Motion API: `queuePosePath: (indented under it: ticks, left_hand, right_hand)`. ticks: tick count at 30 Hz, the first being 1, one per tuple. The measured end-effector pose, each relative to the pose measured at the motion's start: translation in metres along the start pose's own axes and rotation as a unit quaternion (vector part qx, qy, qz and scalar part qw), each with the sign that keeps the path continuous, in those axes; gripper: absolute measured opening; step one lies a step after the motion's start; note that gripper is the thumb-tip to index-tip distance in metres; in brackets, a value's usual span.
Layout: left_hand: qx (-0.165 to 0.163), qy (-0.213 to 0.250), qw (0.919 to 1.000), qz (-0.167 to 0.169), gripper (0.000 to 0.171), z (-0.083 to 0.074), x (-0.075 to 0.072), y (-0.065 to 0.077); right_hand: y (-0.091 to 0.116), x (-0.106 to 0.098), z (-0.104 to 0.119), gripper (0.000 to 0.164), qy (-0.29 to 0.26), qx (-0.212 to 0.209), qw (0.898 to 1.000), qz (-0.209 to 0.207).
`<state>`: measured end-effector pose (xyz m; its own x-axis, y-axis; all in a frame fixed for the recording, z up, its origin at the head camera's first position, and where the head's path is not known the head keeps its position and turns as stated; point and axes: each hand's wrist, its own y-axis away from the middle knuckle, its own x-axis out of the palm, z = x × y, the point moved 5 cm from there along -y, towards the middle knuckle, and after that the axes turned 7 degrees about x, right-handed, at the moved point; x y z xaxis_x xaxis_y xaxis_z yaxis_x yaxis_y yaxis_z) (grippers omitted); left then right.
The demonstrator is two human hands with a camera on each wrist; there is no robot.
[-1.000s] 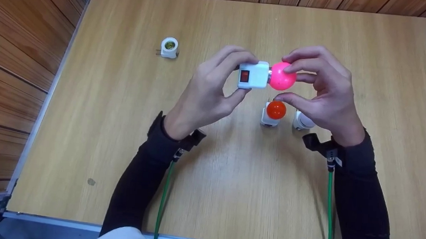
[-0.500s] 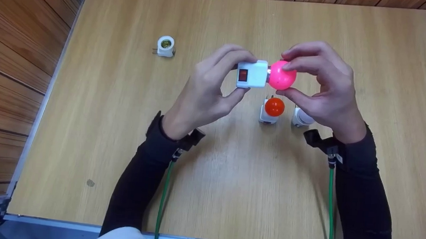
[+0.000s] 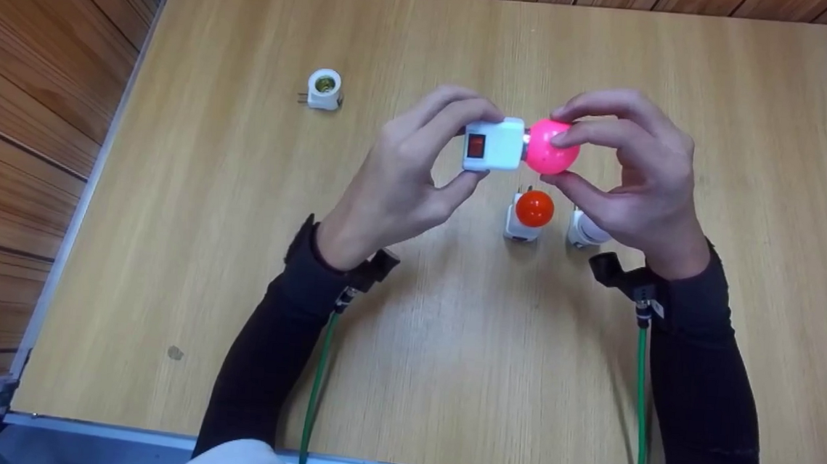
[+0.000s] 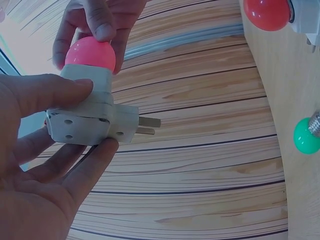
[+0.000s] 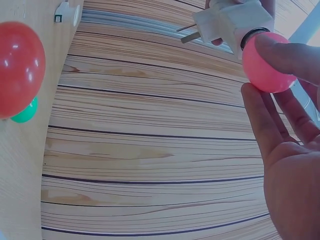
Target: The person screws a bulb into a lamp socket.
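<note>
My left hand (image 3: 407,162) grips a white plug-in lamp socket (image 3: 496,144) with a red rocker switch (image 3: 475,146), held above the table. Its two flat prongs (image 4: 149,122) show in the left wrist view. At the socket's mouth sits a pink round bulb (image 3: 552,147), a strip of its metal base visible between them. My right hand (image 3: 640,171) pinches this bulb between thumb and fingers. How deep the base sits in the socket cannot be told.
Below the hands, an orange-red bulb (image 3: 534,208) in a white socket (image 3: 521,229) is on the wooden table (image 3: 449,351). Beside it is another white socket (image 3: 588,231), partly covered by the right hand. An open-mouthed socket (image 3: 324,89) stands far left. A green bulb (image 4: 306,136) shows in the wrist views.
My right thumb, apart from the pink bulb a second ago, has come up against it, so thumb and fingers now pinch it. The left hand and socket have barely moved.
</note>
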<state>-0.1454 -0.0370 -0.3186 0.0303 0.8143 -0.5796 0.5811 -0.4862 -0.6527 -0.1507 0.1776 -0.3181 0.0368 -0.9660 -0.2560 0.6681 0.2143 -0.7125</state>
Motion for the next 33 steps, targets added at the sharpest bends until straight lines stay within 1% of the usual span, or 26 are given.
queuePosePath:
  ticks: [6,12,19,25,33]
  left_hand:
    - [-0.002,0.0,1.0,0.001,0.037,0.0003,0.0001,0.0004]
    - [0.006,-0.003,1.0,-0.006,0.034,-0.0002,-0.0007,-0.0004]
    - [0.0,-0.013,0.9999,0.002,0.035,0.0004,0.0002,0.0007]
    - [-0.004,-0.014,0.9999,0.005,0.037,0.0005,0.0008,0.0015]
    - [0.002,-0.016,0.9999,-0.002,0.035,-0.0006,0.0002,-0.0002]
  right_hand:
    - [-0.0001,0.0002,-0.0001,0.031,-0.007,-0.001,1.0,0.0]
    - [-0.0008,0.0,-0.0022,0.039,-0.027,0.018,0.999,0.01]
    - [-0.0007,0.0003,-0.0052,0.046,-0.039,0.045,0.998,0.03]
    - [-0.0001,0.0013,-0.0042,0.054,-0.032,0.059,0.997,0.03]
    - [-0.0021,0.0,-0.0041,0.057,-0.033,0.07,0.997,0.032]
